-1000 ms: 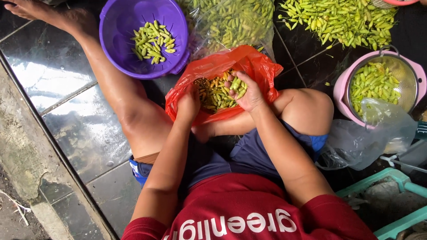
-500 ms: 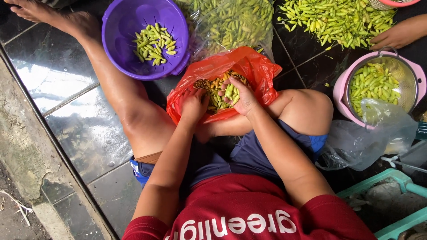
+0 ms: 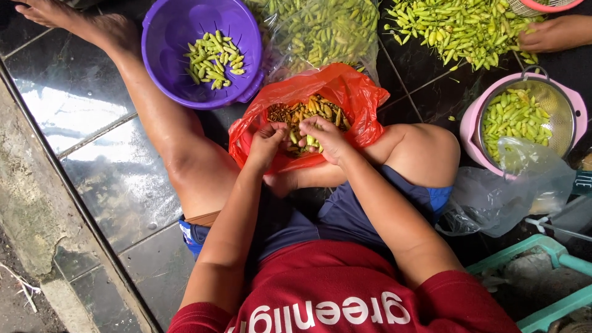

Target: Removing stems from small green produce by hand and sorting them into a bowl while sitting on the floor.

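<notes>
1. Both forearms run from the lower middle of the frame up toward the centre, converging.
2. Left hand [image 3: 266, 143]: fingers curled inward into a closed grip, knuckles up, just left of centre.
3. Right hand [image 3: 325, 137]: fingers bent, tips pinched together, just beside the left hand, almost touching it.
4. What either grip holds: cannot tell.
5. Elbows bent, right forearm steeper across the frame.

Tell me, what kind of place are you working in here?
Likely a home or small food-prep spot, worked on the floor: dark glossy floor tiles, green chillies heaped loose, a purple colander, and a red bag under both hands.
</notes>
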